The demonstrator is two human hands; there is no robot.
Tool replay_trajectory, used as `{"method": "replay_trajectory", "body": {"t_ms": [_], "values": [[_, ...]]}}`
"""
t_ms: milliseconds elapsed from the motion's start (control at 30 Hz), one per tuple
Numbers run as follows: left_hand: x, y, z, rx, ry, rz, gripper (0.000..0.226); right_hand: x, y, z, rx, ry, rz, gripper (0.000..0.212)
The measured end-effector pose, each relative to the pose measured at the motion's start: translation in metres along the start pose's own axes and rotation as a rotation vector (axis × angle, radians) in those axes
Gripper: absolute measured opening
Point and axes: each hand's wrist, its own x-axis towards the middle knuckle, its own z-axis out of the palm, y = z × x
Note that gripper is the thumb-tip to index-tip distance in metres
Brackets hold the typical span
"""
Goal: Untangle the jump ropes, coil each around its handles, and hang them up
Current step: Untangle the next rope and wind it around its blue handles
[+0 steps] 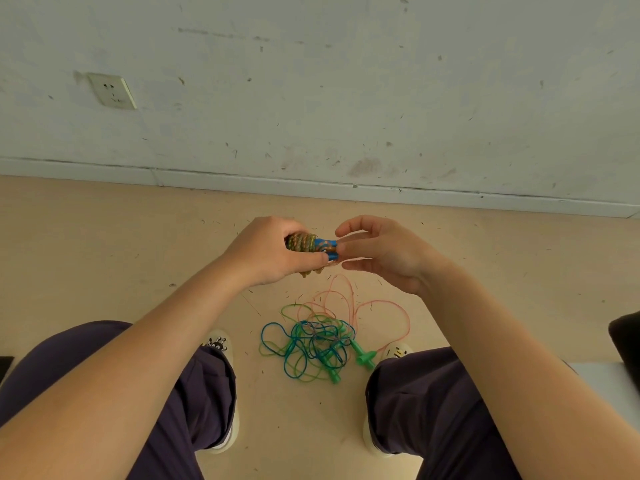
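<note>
My left hand [268, 252] grips a pair of blue handles [325, 245] with a multicoloured braided rope [303, 243] coiled tightly around them. My right hand [377, 252] touches the free end of the handles with its fingertips, fingers curled around that end. On the floor between my feet lies a tangle of thin ropes [311, 341]: blue and green loops knotted together with green handles [362, 355], and a pink rope [381, 308] looping out to the right.
I am seated, my knees in dark purple trousers and white shoes on either side of the tangle. A scuffed white wall with a socket [110, 91] rises ahead. A dark object [625, 341] sits on a white surface at the right edge.
</note>
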Motion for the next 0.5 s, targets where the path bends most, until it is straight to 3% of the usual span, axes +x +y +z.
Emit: {"method": "replay_trajectory", "body": {"t_ms": [167, 300, 500], "values": [[0.0028, 0.0013, 0.0031, 0.021, -0.037, -0.024, 0.031, 0.0000, 0.0006, 0.0047, 0.066, 0.027, 0.027, 0.011], [0.0009, 0.0034, 0.0033, 0.022, -0.059, -0.023, 0.042, 0.0024, 0.0001, 0.0027, 0.145, 0.049, 0.063, 0.020], [-0.0018, 0.0071, 0.0000, -0.103, -0.122, -0.028, 0.028, 0.0063, -0.0011, 0.0032, 0.297, 0.129, 0.074, 0.027]]}}
